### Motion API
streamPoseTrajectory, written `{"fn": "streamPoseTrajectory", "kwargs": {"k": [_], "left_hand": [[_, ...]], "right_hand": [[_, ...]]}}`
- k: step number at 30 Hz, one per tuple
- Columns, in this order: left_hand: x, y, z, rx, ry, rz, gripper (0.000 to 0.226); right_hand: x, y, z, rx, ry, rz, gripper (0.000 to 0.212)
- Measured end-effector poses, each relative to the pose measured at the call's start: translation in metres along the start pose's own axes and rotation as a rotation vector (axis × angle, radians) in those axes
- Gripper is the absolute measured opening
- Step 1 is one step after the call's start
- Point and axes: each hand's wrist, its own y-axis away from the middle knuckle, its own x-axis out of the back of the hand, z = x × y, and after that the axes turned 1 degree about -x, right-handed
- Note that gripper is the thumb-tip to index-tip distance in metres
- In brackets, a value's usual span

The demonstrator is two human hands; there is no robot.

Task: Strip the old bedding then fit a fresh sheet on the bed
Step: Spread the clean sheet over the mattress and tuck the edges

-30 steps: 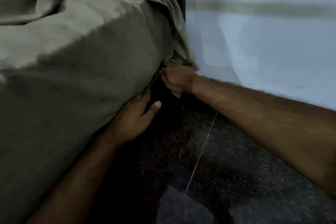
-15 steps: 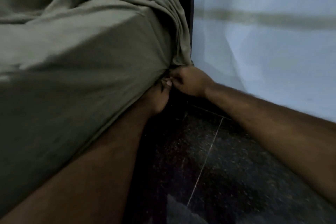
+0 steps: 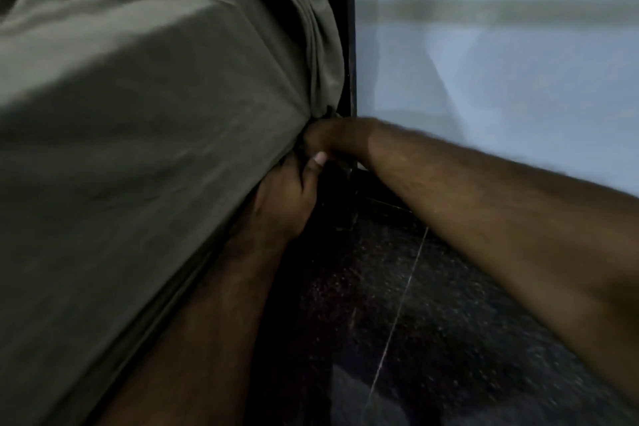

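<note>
Looking down from your head, both hands meet at the bed's low corner. Your left hand (image 3: 287,197) pinches the sheet (image 3: 155,114) edge from below, and your right hand (image 3: 332,140) bunches the cloth just above it, likely to tuck the corner tight.

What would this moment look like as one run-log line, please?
step: tucking sheet at bed corner | left hand: under sheet edge | right hand: gripping bunched corner
</note>
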Motion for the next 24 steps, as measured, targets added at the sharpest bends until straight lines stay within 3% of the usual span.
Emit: {"fn": "streamPoseTrajectory", "kwargs": {"k": [2, 4, 7, 10, 12, 15, 19, 24], "left_hand": [[0.0, 0.002, -0.002, 0.001, -0.061, 0.004, 0.081], [0.001, 0.0, -0.002, 0.014, -0.039, -0.038, 0.088], [0.005, 0.001, -0.001, 0.004, -0.071, -0.053, 0.092], [0.009, 0.001, 0.001, -0.048, -0.065, -0.042, 0.087], [0.014, 0.004, 0.002, -0.114, -0.013, -0.026, 0.073], [0.022, 0.008, 0.009, -0.195, 0.17, 0.022, 0.052], [0.028, 0.006, 0.016, -0.225, 0.047, 0.001, 0.05], [0.064, -0.001, 0.021, -0.212, -0.164, -0.094, 0.053]], "right_hand": [[0.001, -0.021, -0.005, -0.049, 0.014, -0.015, 0.017], [0.001, -0.026, -0.007, -0.037, -0.039, 0.078, 0.031], [-0.003, -0.002, -0.008, 0.106, -0.021, 0.114, 0.04], [-0.015, 0.038, 0.006, 0.256, -0.133, 0.257, 0.041], [-0.017, 0.067, 0.022, 0.223, -0.234, 0.441, 0.035], [-0.018, 0.089, 0.04, 0.153, -0.543, 0.89, 0.044], [-0.032, 0.089, 0.004, 0.302, -0.739, 0.758, 0.057], [-0.027, 0.067, -0.034, 0.198, -1.029, 0.704, 0.056]]}}
